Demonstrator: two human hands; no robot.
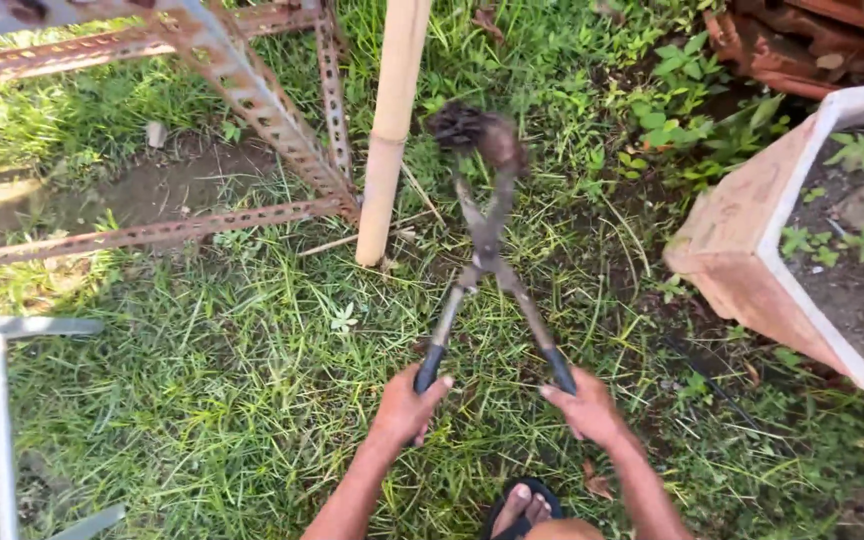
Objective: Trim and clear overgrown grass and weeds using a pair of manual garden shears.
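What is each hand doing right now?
Left hand: closed on the left black-gripped handle of the rusty long-handled garden shears.
Right hand: closed on the shears' right handle.

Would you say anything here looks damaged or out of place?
Yes. The shears, held by the left hand and right hand, have a dark clump stuck at the blade tips. The metal frame lying on the grass is heavily rusted.

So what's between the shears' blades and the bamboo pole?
In the head view, only a narrow strip of grass separates the shears from the bamboo pole; a dark clump sits at the blade tips.
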